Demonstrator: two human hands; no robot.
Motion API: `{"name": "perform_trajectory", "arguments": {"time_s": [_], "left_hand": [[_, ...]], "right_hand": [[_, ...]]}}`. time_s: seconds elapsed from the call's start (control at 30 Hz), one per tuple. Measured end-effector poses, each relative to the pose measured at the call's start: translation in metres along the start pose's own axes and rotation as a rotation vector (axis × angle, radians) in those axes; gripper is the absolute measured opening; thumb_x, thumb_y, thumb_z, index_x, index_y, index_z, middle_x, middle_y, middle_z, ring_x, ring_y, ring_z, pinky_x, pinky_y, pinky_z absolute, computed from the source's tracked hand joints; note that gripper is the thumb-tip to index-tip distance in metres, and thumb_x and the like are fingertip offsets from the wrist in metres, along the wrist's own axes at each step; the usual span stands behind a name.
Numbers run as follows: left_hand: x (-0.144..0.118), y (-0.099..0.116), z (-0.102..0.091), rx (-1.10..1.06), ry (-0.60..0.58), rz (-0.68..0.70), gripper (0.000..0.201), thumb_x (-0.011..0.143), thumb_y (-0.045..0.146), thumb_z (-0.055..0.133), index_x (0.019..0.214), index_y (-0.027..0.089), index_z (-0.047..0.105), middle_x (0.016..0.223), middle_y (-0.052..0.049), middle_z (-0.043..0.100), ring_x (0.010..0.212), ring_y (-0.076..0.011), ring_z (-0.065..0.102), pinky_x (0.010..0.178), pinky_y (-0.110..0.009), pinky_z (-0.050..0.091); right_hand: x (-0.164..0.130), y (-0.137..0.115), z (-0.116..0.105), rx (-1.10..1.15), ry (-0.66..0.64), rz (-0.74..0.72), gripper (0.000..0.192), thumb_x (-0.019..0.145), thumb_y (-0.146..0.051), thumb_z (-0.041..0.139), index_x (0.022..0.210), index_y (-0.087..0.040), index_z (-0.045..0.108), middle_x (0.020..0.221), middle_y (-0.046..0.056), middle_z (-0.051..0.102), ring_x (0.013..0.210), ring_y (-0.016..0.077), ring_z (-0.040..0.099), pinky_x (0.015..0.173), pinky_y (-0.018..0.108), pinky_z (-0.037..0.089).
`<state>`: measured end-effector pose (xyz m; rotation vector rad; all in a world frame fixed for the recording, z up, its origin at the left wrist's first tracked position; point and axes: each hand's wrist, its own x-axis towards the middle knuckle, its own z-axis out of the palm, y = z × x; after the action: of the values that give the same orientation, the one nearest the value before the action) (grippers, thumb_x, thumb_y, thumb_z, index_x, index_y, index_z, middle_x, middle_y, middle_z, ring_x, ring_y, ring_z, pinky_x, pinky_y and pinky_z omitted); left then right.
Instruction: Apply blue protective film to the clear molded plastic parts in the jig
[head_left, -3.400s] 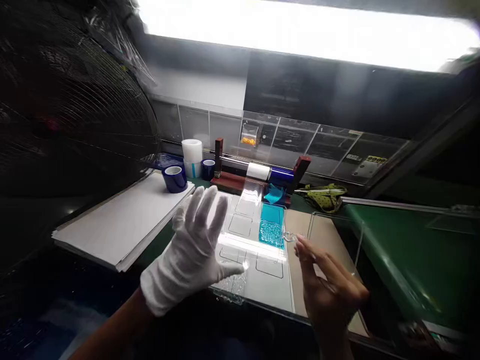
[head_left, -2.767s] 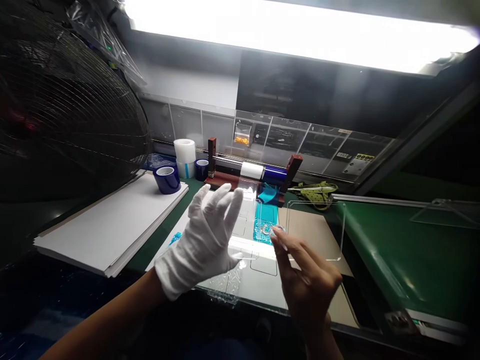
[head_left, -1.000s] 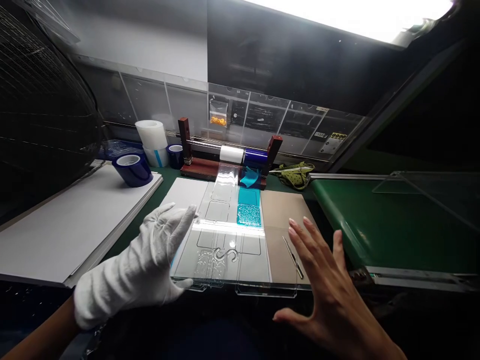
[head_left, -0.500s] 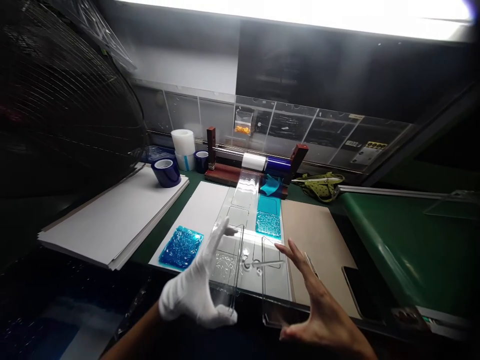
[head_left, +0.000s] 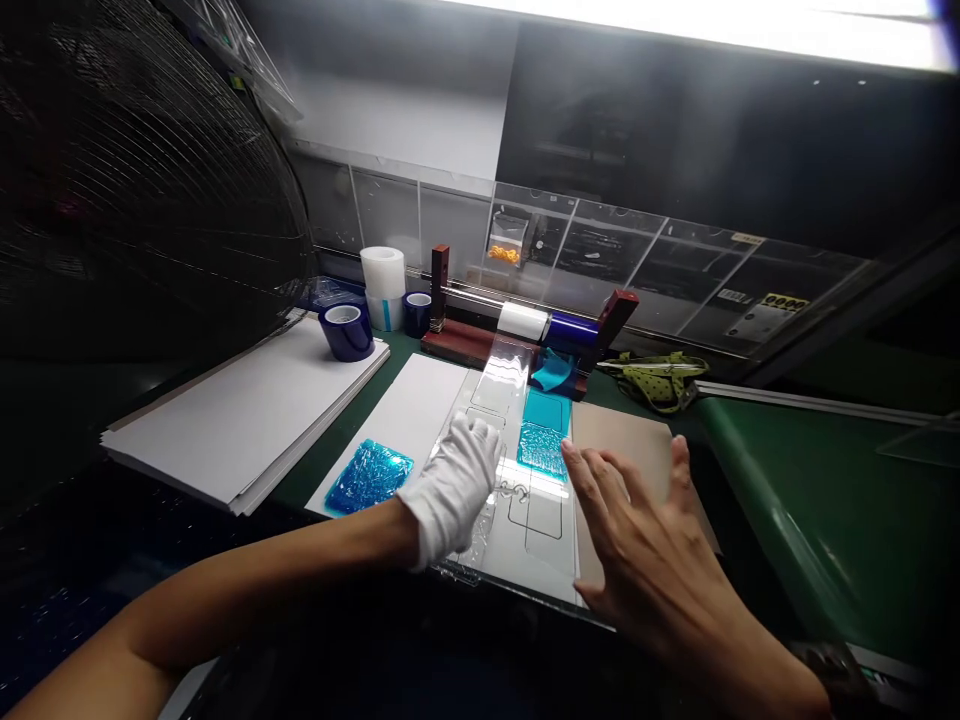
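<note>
My left hand [head_left: 456, 490], in a white glove, is over the clear film strip [head_left: 504, 372] on the white board [head_left: 431, 385]. Its fingers are curled together, and whatever may be in them is hidden. My right hand [head_left: 637, 520] is bare and open, fingers spread, above the board's right edge and a brown sheet [head_left: 619, 430]. Between the hands lies a clear piece with a dark outline [head_left: 536, 515]. Beyond them is a teal film strip [head_left: 546, 412], its nearer part wrinkled. A crumpled blue film pad [head_left: 369, 477] lies left of my left hand.
A wooden stand [head_left: 465, 342] carries a white roll [head_left: 523, 321] and a blue roll [head_left: 574, 328]. White sheets [head_left: 247, 410] are stacked at left under a blue tape roll [head_left: 346, 333]. Behind stand white film rolls [head_left: 382, 280]. A fan [head_left: 172, 190] looms left; a green pouch [head_left: 660, 378] lies right.
My hands, earlier wide apart around upright clear panels, have shifted. The left moved forward over the film and its fingers curled. The right rose with spread fingers. The view has turned slightly.
</note>
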<state>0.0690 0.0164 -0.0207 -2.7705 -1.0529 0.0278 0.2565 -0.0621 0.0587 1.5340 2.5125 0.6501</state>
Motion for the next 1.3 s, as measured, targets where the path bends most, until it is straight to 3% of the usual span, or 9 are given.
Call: {"name": "perform_trajectory", "arguments": {"time_s": [0.1,0.2,0.33,0.6,0.77,0.83,0.97,1.1,1.3], "left_hand": [[0.004,0.003,0.013,-0.14,0.047,-0.008,0.1,0.054,0.034,0.063,0.139,-0.007,0.03,0.134,-0.033,0.036,0.117,-0.0506,0.038,0.096,-0.066,0.024],[-0.008,-0.007,0.031,-0.57,0.114,0.006,0.112,0.052,0.044,0.067,0.144,0.003,0.019,0.131,-0.028,0.039,0.114,-0.0447,0.042,0.095,-0.063,0.031],[-0.024,-0.01,0.049,-0.895,0.089,0.078,0.12,0.048,0.04,0.07,0.145,0.02,0.003,0.138,-0.014,0.029,0.125,-0.0291,0.036,0.105,-0.042,0.035],[-0.009,-0.017,0.029,-1.093,-0.17,0.15,0.123,0.043,0.025,0.071,0.145,0.032,0.003,0.135,-0.009,0.027,0.121,-0.0305,0.034,0.103,-0.045,0.037],[0.0,-0.012,0.028,-1.147,-0.278,0.263,0.121,0.04,0.03,0.074,0.144,0.029,0.013,0.133,-0.011,0.027,0.121,-0.0311,0.035,0.101,-0.045,0.039],[0.006,0.0,0.032,-1.065,-0.209,0.17,0.121,0.044,0.036,0.074,0.146,0.025,0.009,0.135,-0.014,0.027,0.123,-0.0334,0.033,0.102,-0.047,0.036],[0.032,0.034,0.05,-0.831,-0.009,-0.257,0.115,0.052,0.056,0.067,0.144,0.009,0.016,0.136,-0.024,0.03,0.125,-0.0408,0.029,0.105,-0.055,0.024],[0.062,0.062,0.075,-0.759,-0.019,-0.631,0.115,0.052,0.068,0.063,0.139,0.002,0.026,0.137,-0.032,0.026,0.126,-0.0481,0.026,0.103,-0.06,0.02],[0.057,0.098,0.103,-0.877,-0.123,-0.797,0.119,0.049,0.06,0.068,0.142,0.006,0.017,0.137,-0.025,0.029,0.124,-0.0417,0.034,0.098,-0.056,0.033]], "right_hand": [[-0.009,0.012,0.011,0.051,-0.007,0.037,0.12,0.052,-0.027,0.073,0.149,-0.009,0.005,0.131,0.018,0.048,0.121,0.0358,0.043,0.104,0.068,-0.006],[-0.036,0.036,0.03,0.296,-0.059,0.078,0.118,0.063,-0.041,0.072,0.149,-0.009,-0.003,0.136,0.019,0.043,0.126,0.0343,0.041,0.105,0.067,-0.003],[-0.07,0.049,0.053,0.613,-0.18,0.092,0.117,0.073,-0.057,0.064,0.147,-0.008,-0.012,0.143,0.022,0.032,0.134,0.0363,0.027,0.106,0.066,0.003],[-0.095,0.061,0.073,0.802,-0.4,0.17,0.116,0.069,-0.056,0.068,0.149,-0.019,-0.008,0.151,0.018,0.012,0.135,0.0446,-0.002,0.099,0.069,0.02],[-0.105,0.084,0.086,0.979,-0.538,0.209,0.126,0.062,-0.067,0.069,0.147,-0.027,-0.015,0.153,0.012,0.007,0.137,0.0412,-0.006,0.1,0.065,0.025],[-0.102,0.089,0.094,0.979,-0.504,0.227,0.125,0.062,-0.067,0.068,0.147,-0.028,-0.014,0.153,0.012,0.01,0.137,0.0415,-0.004,0.1,0.067,0.022],[-0.085,0.094,0.131,0.875,-0.298,0.292,0.122,0.066,-0.062,0.068,0.147,-0.024,-0.014,0.148,0.015,0.024,0.137,0.0382,0.016,0.104,0.066,-0.001],[-0.068,0.106,0.205,0.846,-0.197,0.442,0.122,0.066,-0.059,0.069,0.146,-0.025,-0.017,0.144,0.014,0.031,0.134,0.0319,0.029,0.105,0.064,-0.007],[-0.051,0.131,0.32,0.826,-0.236,0.565,0.125,0.062,-0.056,0.072,0.145,-0.027,-0.018,0.142,0.013,0.033,0.134,0.0303,0.029,0.103,0.065,-0.002]]}}
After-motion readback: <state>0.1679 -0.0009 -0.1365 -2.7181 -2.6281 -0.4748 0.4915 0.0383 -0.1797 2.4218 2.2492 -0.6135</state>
